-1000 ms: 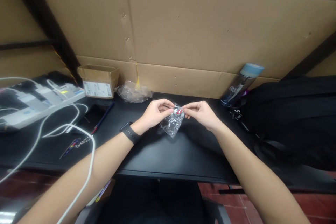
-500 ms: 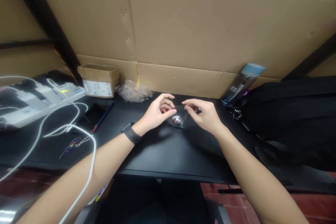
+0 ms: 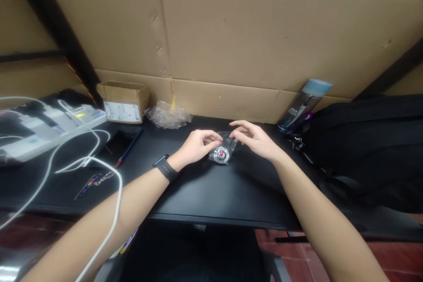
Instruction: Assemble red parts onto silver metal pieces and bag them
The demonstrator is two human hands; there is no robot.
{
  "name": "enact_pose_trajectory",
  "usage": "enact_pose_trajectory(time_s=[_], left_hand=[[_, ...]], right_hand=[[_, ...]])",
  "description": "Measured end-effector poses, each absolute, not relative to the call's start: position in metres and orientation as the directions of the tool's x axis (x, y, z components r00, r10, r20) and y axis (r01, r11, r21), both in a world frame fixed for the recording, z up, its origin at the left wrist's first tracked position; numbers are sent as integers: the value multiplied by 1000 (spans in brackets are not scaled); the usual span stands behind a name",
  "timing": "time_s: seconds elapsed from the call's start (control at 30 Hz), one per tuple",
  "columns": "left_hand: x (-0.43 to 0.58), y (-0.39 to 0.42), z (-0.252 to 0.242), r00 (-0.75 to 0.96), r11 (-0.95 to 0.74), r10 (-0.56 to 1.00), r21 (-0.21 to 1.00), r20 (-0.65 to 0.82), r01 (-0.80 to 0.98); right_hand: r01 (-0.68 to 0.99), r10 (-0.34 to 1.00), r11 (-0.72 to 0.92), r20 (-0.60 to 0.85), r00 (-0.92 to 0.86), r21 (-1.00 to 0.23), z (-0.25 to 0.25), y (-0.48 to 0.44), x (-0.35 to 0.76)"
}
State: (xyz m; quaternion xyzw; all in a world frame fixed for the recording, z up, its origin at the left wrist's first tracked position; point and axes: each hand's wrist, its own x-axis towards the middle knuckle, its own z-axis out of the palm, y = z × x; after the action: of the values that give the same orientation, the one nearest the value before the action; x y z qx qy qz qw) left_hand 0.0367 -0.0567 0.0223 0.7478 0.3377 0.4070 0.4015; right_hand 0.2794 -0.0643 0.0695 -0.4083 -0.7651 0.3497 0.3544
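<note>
A small clear plastic bag [image 3: 228,157] is between my hands, just above or on the black table. Inside it shows a silver ring-shaped part [image 3: 221,155] with a red centre; its exact kind I cannot make out. At the bag's upper left, my left hand [image 3: 202,144] pinches the film between thumb and fingers. On the upper right side, my right hand [image 3: 254,139] has its thumb and a curled finger at the film's edge, while the index finger stretches out above. A dark watch [image 3: 165,168] sits on my left wrist.
A cardboard box [image 3: 124,101] and crumpled clear plastic [image 3: 169,115] stand at the back left. Nearby are a white power strip [image 3: 62,130], looping white cable [image 3: 119,198], phone [image 3: 119,144] and keychain [image 3: 90,183]. Right are a blue-capped bottle [image 3: 302,105] and black bag [image 3: 370,150].
The silver part has turned to face me more and sits slightly lower left. My left fingers have closed down over the film. My right index finger has lifted and straightened.
</note>
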Motion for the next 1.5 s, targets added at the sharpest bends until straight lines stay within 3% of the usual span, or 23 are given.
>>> enact_pose_trajectory(time_s=[0.2, 0.43, 0.63, 0.83, 1.0, 1.5], left_hand=[[36, -54, 21, 436, -459, 827, 874, 355, 159], [32, -47, 21, 481, -411, 828, 895, 288, 172], [27, -48, 22, 509, -548, 779, 792, 367, 269], [28, -53, 26, 606, -739, 647, 576, 462, 350], [29, -56, 28, 726, -835, 532, 415, 436, 363], [27, -68, 34, 850, -872, 437, 369, 295, 320]], right_hand=[[370, 833, 311, 64, -550, -876, 55, -56, 282], [355, 864, 254, 46, -502, -900, 47, -51, 279], [381, 866, 300, 82, -494, -875, 46, -46, 283], [490, 824, 449, 134, -551, -747, 44, -44, 287], [520, 762, 559, 152, -629, -646, 39, -38, 292], [550, 687, 659, 114, -717, -513, 49, -47, 290]])
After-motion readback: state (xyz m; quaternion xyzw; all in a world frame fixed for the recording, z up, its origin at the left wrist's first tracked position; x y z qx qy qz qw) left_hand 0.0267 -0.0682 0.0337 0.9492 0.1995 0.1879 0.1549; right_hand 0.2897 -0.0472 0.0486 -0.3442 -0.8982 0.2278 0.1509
